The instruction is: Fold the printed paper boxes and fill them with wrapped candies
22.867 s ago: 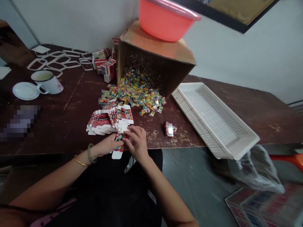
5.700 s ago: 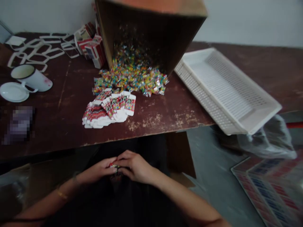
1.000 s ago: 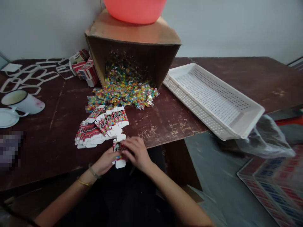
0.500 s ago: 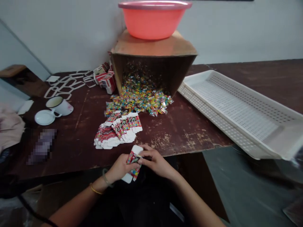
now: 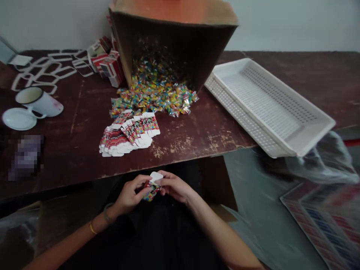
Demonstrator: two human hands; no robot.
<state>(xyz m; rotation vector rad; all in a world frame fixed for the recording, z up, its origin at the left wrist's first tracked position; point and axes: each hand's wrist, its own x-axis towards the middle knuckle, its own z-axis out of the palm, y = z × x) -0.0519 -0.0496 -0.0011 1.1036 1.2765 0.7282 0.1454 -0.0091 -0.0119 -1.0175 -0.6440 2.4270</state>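
Observation:
A small printed candy carton (image 5: pixel 152 192) is held between both my hands, just off the table's front edge. My left hand (image 5: pixel 131 194) pinches its left side with thumb and fingers. From the right, my right hand (image 5: pixel 174 186) grips it near the top, beside a white flap that sticks up. On the table lies a fanned pile of flat printed cartons (image 5: pixel 128 137) with white flaps. Behind it, wrapped candies (image 5: pixel 160 95) spill out of a cardboard box (image 5: pixel 120 41) lying on its side.
A white perforated tray (image 5: pixel 270 101) lies to the right, overhanging the table edge. At left are an enamel mug (image 5: pixel 42 103), a white lid (image 5: pixel 19 119) and a blurred-out item (image 5: pixel 26 155). Red and white boxes (image 5: pixel 109 67) stand behind. Clear plastic (image 5: pixel 326 159) hangs below the tray.
My view has tilted down, so the pink basin has left it. The carton's lower white flap no longer shows, and both hands have shifted their hold on the carton.

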